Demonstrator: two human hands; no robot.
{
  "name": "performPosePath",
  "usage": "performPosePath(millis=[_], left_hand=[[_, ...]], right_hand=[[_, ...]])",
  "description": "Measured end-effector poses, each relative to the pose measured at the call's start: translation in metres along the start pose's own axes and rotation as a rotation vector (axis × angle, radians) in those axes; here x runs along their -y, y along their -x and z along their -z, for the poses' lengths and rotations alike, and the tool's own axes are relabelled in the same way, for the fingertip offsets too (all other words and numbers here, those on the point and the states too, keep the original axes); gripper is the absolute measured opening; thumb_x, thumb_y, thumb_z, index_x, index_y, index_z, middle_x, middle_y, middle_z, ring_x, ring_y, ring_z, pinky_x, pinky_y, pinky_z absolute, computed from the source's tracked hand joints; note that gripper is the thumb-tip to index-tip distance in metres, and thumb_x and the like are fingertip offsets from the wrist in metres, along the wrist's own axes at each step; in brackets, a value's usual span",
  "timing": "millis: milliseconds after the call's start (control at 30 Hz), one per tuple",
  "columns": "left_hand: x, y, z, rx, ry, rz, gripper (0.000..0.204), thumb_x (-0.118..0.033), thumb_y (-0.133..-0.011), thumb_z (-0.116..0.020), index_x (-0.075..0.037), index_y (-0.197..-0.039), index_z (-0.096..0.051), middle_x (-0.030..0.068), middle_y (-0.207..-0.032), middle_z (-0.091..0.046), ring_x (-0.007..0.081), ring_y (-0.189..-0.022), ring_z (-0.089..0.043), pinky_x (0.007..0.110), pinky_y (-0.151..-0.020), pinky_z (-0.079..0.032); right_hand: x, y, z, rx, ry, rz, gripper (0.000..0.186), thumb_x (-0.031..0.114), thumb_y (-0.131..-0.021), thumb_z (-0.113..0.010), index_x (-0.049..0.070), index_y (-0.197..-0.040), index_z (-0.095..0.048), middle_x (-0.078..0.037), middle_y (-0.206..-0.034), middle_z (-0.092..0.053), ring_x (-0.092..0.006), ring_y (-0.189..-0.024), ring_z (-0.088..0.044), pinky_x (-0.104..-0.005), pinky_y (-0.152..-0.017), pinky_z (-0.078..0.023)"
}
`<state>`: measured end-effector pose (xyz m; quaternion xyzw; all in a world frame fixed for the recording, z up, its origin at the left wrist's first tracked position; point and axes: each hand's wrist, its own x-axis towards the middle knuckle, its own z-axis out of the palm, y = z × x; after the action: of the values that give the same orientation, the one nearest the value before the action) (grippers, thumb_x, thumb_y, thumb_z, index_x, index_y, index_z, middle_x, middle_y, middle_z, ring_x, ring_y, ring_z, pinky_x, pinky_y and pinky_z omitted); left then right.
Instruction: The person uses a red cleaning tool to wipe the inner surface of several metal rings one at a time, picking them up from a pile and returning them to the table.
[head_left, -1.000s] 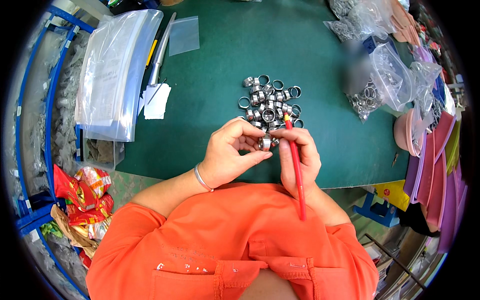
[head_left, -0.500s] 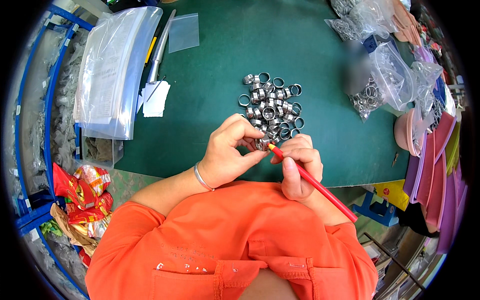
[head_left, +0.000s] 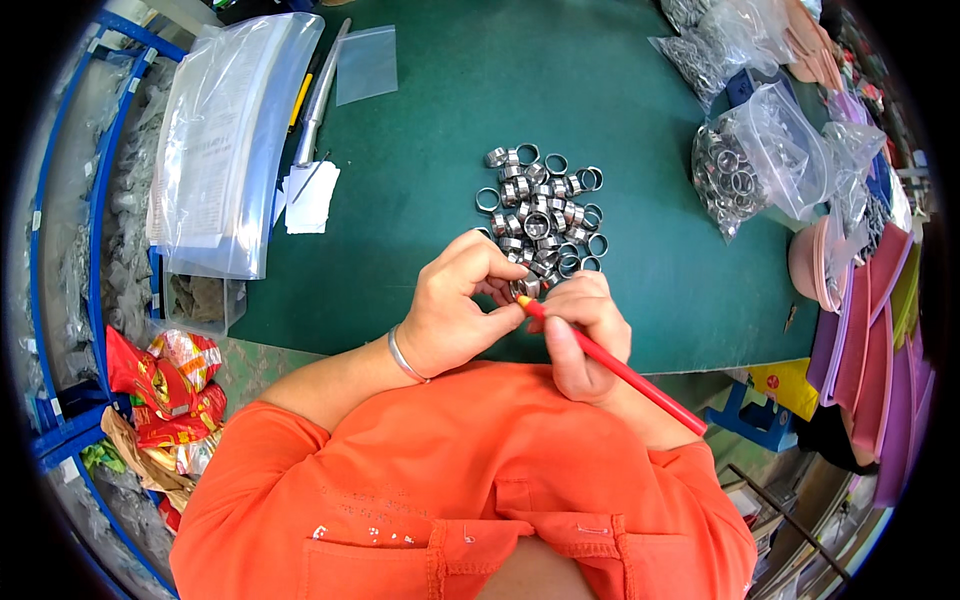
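My left hand (head_left: pixel 462 298) pinches a shiny silver ring (head_left: pixel 526 287) between thumb and fingertips, at the near edge of a heap of rings. In my right hand (head_left: pixel 586 325) is a red pencil (head_left: pixel 640 380) with a yellowish tip, held like a pen. Its tip touches, or nearly touches, the held ring; which one I cannot tell. Just beyond my fingers lies the heap of loose metal rings (head_left: pixel 537 224) on the green tabletop (head_left: pixel 420 190). A metal bangle sits on my left wrist.
At left are papers in a clear sleeve (head_left: pixel 220 140), a tapered metal rod (head_left: pixel 318 100), and a white paper scrap (head_left: pixel 312 198). A small clear bag (head_left: pixel 367 66) lies at the back. Right, plastic bags of rings (head_left: pixel 738 170) stand near a pink container (head_left: pixel 812 262). Blue shelving (head_left: pixel 95 230) borders the left.
My right hand and the red pencil have shifted slightly left, and the tip has moved across the held ring. My left hand keeps its pinch, almost in place.
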<state>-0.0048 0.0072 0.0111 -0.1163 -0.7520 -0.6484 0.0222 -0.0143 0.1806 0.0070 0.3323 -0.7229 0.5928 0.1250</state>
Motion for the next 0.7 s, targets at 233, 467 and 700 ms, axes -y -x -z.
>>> performPosePath(millis=[233, 467, 700], left_hand=[[0.003, -0.003, -0.005, -0.026, 0.103, 0.027, 0.029, 0.01, -0.07, -0.073, 0.002, -0.094, -0.059, 0.0076, -0.095, -0.055, 0.0132, -0.077, -0.065, 0.024, -0.068, -0.057], [0.019, -0.019, 0.012, -0.047, -0.465, -0.092, 0.035, 0.01, -0.073, -0.066, 0.0, -0.107, -0.058, 0.0119, -0.11, -0.056, 0.0203, -0.094, -0.062, 0.027, -0.072, -0.052], [0.045, -0.032, 0.018, -0.045, -0.66, -0.213, 0.021, 0.003, -0.076, -0.065, 0.001, -0.097, -0.061, 0.0147, -0.1, -0.06, 0.033, -0.092, -0.059, 0.039, -0.081, -0.048]], right_hand=[[0.002, -0.005, -0.001, -0.072, -0.019, -0.228, 0.022, -0.006, -0.072, -0.072, 0.002, -0.089, -0.061, -0.01, -0.083, -0.065, -0.023, -0.072, -0.061, -0.0325, -0.068, -0.048], [-0.019, -0.059, 0.071, -0.388, 0.541, 0.253, 0.025, -0.015, -0.069, -0.064, 0.005, -0.085, -0.059, -0.011, -0.081, -0.062, -0.0251, -0.073, -0.058, -0.0342, -0.067, -0.047], [-0.031, -0.106, 0.179, -0.522, 1.055, 0.036, 0.01, 0.002, -0.081, -0.069, -0.001, -0.089, -0.062, -0.012, -0.083, -0.066, -0.0245, -0.076, -0.064, -0.0319, -0.071, -0.049]])
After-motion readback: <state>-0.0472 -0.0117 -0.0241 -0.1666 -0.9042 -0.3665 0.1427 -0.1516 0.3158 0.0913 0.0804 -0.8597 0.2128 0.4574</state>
